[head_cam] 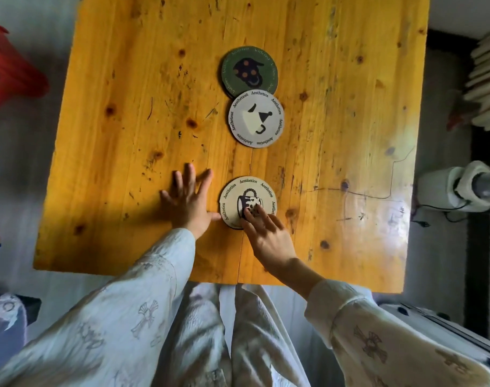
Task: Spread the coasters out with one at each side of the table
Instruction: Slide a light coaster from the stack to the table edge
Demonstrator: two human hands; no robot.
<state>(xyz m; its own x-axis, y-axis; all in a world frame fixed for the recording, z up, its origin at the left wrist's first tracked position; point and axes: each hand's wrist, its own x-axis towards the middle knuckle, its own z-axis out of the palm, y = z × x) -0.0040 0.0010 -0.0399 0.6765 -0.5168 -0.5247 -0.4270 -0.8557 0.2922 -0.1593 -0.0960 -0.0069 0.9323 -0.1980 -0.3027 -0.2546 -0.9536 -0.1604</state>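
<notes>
The right hand [267,236] hides the near coaster's [238,199] lower edge, fingertips pressing flat; left hand [189,202] splayed beside it. All read "Aesthetics": white coaster [256,118] overlaps green coaster [249,69] mid-table [126,107].

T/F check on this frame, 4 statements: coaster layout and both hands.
1. The right hand has fingertips on the mug-print coaster. True.
2. The left hand holds a coaster. False: it lies flat on the wooden table.
3. The white coaster overlaps the green coaster. True.
4. The green coaster is nearest the person. False: it is farthest.
</notes>
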